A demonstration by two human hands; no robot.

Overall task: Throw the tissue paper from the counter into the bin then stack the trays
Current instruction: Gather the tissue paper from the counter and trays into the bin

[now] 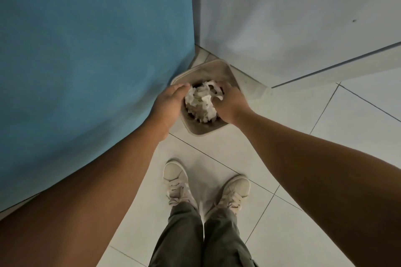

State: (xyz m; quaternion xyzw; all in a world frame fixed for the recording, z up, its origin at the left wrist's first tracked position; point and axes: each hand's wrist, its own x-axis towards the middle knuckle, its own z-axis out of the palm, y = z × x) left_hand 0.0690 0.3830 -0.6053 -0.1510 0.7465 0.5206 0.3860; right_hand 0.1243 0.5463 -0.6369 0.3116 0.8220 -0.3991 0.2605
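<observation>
The left grip (171, 102) and the right grip (230, 102) clasp the tissue paper (201, 102) between them, directly over the bin (205, 132) below. If one releases late, loose pieces may fall beside it.

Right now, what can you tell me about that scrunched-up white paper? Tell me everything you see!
The tissue paper is a crumpled white wad, soft and wrinkly, bunched into a rough ball with loose bits sticking out on top. The left hand and the right hand hold it between them, one on each side. It is right over the open mouth of the beige bin on the floor. Whether it reaches down inside cannot be told.
</observation>
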